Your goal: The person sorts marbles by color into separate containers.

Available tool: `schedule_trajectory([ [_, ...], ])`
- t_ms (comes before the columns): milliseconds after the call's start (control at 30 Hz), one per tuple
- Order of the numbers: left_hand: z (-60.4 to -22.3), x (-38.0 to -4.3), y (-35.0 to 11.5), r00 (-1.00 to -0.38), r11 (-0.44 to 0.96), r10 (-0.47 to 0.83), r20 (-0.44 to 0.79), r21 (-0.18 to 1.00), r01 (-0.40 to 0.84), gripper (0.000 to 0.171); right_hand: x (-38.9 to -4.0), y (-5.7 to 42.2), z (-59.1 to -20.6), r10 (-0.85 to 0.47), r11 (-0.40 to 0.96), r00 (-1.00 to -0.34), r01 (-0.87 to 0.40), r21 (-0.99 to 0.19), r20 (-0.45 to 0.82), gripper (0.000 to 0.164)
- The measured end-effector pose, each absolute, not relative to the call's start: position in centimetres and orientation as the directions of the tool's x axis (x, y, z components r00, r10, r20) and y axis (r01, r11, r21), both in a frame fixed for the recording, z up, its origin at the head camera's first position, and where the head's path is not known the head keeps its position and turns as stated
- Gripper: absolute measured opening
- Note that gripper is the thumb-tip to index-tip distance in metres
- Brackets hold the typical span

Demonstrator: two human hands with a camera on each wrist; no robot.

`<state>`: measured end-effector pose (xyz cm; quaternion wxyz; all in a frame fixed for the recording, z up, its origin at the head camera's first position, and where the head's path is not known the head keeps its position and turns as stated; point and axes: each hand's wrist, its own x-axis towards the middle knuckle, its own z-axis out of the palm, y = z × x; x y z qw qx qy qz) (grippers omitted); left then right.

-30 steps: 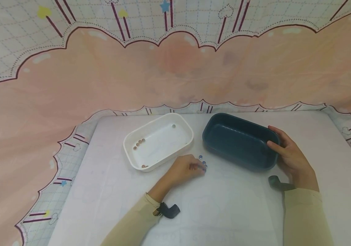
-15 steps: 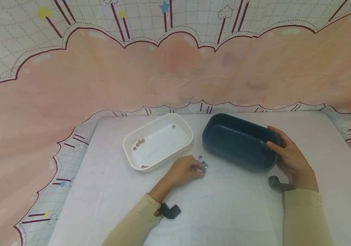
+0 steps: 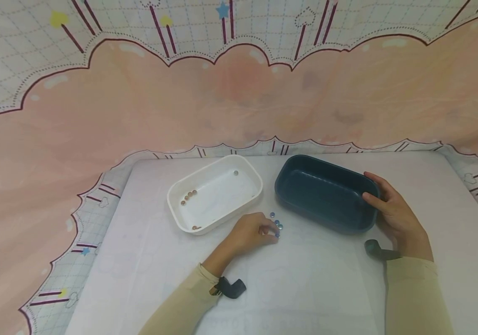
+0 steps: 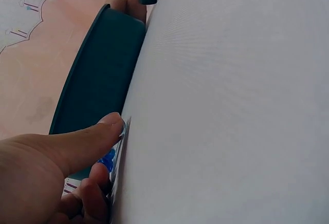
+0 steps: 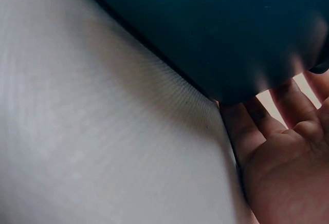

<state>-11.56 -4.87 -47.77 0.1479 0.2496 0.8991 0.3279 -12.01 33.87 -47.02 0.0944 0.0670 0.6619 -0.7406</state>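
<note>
My left hand (image 3: pixel 250 232) is low on the white table, thumb and forefinger curled at one small blue glass bead (image 3: pixel 277 236). In the left wrist view, a shiny bead edge (image 4: pixel 123 127) shows at the thumb tip. Several more blue beads (image 4: pixel 107 160) lie just beyond the fingers. On the right, my right hand (image 3: pixel 402 218) grips the end of a dark teal tub (image 3: pixel 326 216), thumb over the rim. Its other fingers (image 5: pixel 295 100) lie along the tub's outer wall in the right wrist view. No beads show inside this tub.
A white tub (image 3: pixel 240 209) stands left of the teal one, holding several brownish beads (image 3: pixel 188 195) and a greenish bead (image 3: pixel 236 173). Behind the table (image 3: pixel 306 284) hangs a patterned peach cloth (image 3: pixel 239 102).
My left fingertips have drawn slightly down and toward me, uncovering more of the blue beads, with one now between thumb and forefinger. The right hand and both tubs stay put.
</note>
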Motion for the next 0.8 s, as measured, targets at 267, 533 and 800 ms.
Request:
schedule_trajectory([
  [267,-47.7,-11.53,-4.92,-0.83,0.653,0.548,-0.103,0.673,0.348,0.018,-12.13,33.94,-47.01,-0.047,-0.1,-0.971,0.237,-0.966,-0.233,0.074],
  [533,-47.75,-11.56,-4.97,-0.835,0.631,0.542,-0.092,0.701,0.332,0.017,-12.23,33.98,-47.15,-0.065,-0.102,-0.977,0.209,-0.973,-0.203,0.073],
  [800,-47.72,-11.74,-5.03,-0.845,0.609,0.528,-0.088,0.732,0.305,0.017,-12.19,34.09,-47.15,-0.071,-0.08,-0.978,0.202,-0.976,-0.197,0.071],
])
